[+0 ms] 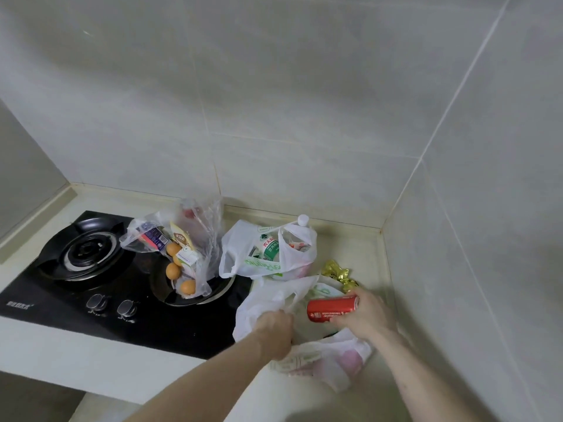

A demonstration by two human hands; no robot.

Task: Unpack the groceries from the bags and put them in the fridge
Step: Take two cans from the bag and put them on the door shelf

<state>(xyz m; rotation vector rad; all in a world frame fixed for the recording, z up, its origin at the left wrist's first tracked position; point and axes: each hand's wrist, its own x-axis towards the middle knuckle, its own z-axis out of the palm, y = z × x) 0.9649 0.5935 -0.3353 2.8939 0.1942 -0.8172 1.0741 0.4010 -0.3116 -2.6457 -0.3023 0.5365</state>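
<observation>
While gripping a red can [332, 308] sideways just above the nearest white bag [274, 303], right hand [364, 312] closed around its end, fingers wrapped on the can. Left hand [274, 333] clenched on a bunched fold of that same bag at its mouth. Behind, on the pale counter [359, 248], a second white bag [265, 260] upright, holding a green-labelled bottle [269, 246] and a white-capped bottle [303, 220]. Further left, a clear bag [179, 242] slumped over the black gas hob [91, 269], with cartons and brown eggs [173, 269] inside. Gold foil packet [336, 274] just beyond the can. Fridge out of view.
</observation>
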